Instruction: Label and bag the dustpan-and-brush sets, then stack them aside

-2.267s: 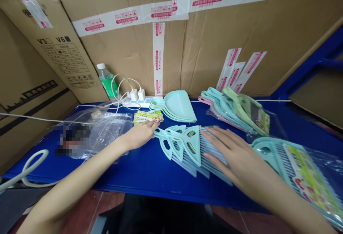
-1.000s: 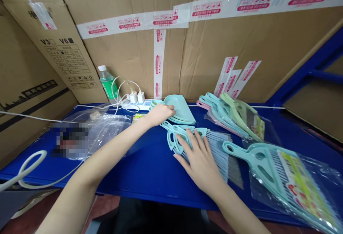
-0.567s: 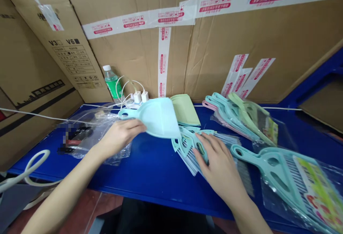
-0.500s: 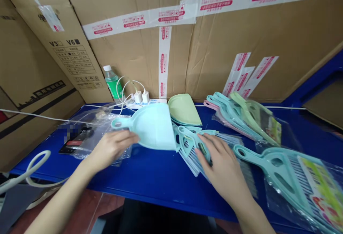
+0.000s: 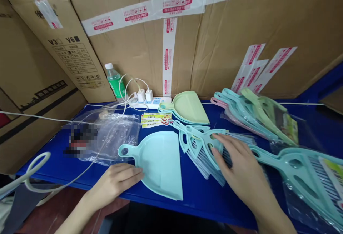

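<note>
My left hand point(image 5: 120, 178) pinches the near rim of a light-blue dustpan point(image 5: 160, 164), which lies low over the front of the blue table, its handle pointing left. My right hand point(image 5: 241, 162) has its fingers around the head of a light-blue hand brush point(image 5: 207, 143). That brush rests on a fanned pile of similar brushes with grey-blue bristles point(image 5: 199, 162). Behind the pile sits a stack of dustpans with a pale green one point(image 5: 189, 107) on top. Several printed label cards point(image 5: 154, 119) lie left of the stack.
Bagged brush-and-dustpan sets lie at the right, one blue point(image 5: 300, 169), others behind it with a green one point(image 5: 265, 112). Clear plastic bags point(image 5: 118, 134) and cables cover the left side. A power strip point(image 5: 158, 102) and a bottle point(image 5: 114, 80) stand before the cardboard wall point(image 5: 214, 48).
My left hand has brought the dustpan down and nearer to me, uncovering the label cards. My right hand stays at the brush pile. The view has shifted slightly.
</note>
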{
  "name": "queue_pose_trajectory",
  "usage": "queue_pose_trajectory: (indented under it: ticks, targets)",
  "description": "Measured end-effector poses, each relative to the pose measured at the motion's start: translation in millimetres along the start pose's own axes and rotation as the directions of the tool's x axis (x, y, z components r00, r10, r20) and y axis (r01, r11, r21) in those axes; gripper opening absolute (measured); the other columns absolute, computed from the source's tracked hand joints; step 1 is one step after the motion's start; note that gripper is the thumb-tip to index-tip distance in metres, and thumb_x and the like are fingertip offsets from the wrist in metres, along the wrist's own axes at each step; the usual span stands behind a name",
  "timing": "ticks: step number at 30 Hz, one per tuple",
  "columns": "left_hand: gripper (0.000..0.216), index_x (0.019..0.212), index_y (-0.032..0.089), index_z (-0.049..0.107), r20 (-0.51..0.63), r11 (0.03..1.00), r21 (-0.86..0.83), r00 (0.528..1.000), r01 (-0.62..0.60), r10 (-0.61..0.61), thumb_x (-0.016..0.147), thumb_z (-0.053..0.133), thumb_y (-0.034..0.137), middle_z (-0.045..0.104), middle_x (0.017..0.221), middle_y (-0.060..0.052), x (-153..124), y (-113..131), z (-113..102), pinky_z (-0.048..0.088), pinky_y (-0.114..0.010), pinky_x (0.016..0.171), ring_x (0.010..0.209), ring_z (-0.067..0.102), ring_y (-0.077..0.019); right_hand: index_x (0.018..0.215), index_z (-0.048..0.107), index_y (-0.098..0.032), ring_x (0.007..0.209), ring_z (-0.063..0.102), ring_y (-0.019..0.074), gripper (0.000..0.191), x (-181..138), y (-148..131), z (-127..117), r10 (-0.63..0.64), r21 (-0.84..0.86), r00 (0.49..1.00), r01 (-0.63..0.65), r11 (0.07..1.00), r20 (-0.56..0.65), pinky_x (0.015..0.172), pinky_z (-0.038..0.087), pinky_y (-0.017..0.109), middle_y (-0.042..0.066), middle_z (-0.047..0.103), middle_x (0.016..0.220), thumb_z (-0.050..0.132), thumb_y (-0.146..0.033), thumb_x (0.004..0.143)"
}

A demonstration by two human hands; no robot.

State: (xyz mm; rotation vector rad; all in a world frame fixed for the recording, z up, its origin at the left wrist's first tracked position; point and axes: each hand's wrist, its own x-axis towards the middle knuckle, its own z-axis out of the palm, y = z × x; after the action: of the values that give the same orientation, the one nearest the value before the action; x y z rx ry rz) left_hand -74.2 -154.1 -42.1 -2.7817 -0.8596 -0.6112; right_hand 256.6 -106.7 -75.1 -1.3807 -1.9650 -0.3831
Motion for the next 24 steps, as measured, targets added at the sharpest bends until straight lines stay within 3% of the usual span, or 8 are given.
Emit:
queue_pose_trajectory:
  ticks: [5, 8, 11, 13, 19, 24]
  targets:
    - [0.036, 0.103, 0.017, 0.062, 0.066, 1.000, -0.001, 0.998, 0.004, -0.004, 0.104, 0.027, 0.015, 0.074, 0.092, -0.004, 11, 2, -3, 0.056, -0.026, 0.065, 0.074, 0.070, -0.0148, 0.115, 0.061, -0.011, 0.101, 0.063, 0.0308, 0.042, -2, 1, 3, 0.002, -0.027, 1.000, -0.001, 1.000, 0.024, 0.078, 0.053, 0.042, 0.015, 0.070, 0.106, 0.034, -0.038, 0.099]
    - [0.032, 0.102, 0.017, 0.063, 0.170, 0.999, -0.024, 0.985, 0.022, -0.018, 0.104, 0.032, 0.026, 0.071, 0.088, -0.004, 25, 3, -8, 0.053, -0.026, 0.060, 0.069, 0.067, -0.0154, 0.118, 0.059, -0.012, 0.103, 0.062, 0.0309, 0.043, -3, 1, 4, 0.028, -0.014, 0.999, -0.028, 1.000, 0.031, 0.080, 0.053, 0.043, 0.016, 0.069, 0.107, 0.032, -0.040, 0.100]
    - [0.036, 0.105, 0.018, 0.063, 0.262, 0.996, -0.080, 0.965, 0.025, -0.003, 0.101, 0.036, 0.042, 0.068, 0.082, -0.003, 54, 4, -12, 0.051, -0.026, 0.059, 0.066, 0.066, -0.0159, 0.123, 0.055, -0.014, 0.105, 0.062, 0.0307, 0.043, -5, 1, 4, 0.065, 0.022, 0.997, -0.066, 0.998, 0.037, 0.082, 0.053, 0.044, 0.015, 0.069, 0.108, 0.031, -0.040, 0.099]
    - [0.034, 0.104, 0.017, 0.063, 0.270, 0.998, -0.055, 0.963, 0.006, 0.010, 0.102, 0.037, 0.038, 0.068, 0.083, -0.004, 83, 4, -10, 0.051, -0.028, 0.058, 0.067, 0.065, -0.0173, 0.127, 0.052, -0.015, 0.104, 0.063, 0.0310, 0.042, -5, 1, 4, 0.080, 0.039, 0.996, -0.082, 0.996, 0.043, 0.081, 0.053, 0.044, 0.015, 0.069, 0.108, 0.032, -0.040, 0.099]
    - [0.025, 0.108, 0.009, 0.064, 0.369, 0.988, 0.122, 0.929, -0.095, 0.044, 0.092, 0.060, 0.028, 0.068, 0.102, -0.012, 178, 0, 28, 0.052, -0.036, 0.084, 0.099, 0.064, -0.0254, 0.139, 0.041, -0.018, 0.101, 0.064, 0.0316, 0.046, -5, 1, 2, 0.126, 0.073, 0.991, -0.129, 0.989, 0.045, 0.077, 0.054, 0.045, 0.014, 0.069, 0.106, 0.037, -0.038, 0.097]
    - [0.016, 0.095, 0.012, 0.069, 0.394, 0.984, 0.094, 0.913, -0.150, 0.102, 0.084, 0.071, 0.024, 0.069, 0.090, -0.009, 209, -7, 54, 0.051, -0.031, 0.081, 0.093, 0.066, -0.0229, 0.139, 0.038, -0.015, 0.099, 0.065, 0.0308, 0.046, -4, 1, 0, 0.146, 0.071, 0.988, -0.149, 0.986, 0.045, 0.074, 0.055, 0.043, 0.015, 0.069, 0.105, 0.038, -0.033, 0.096]
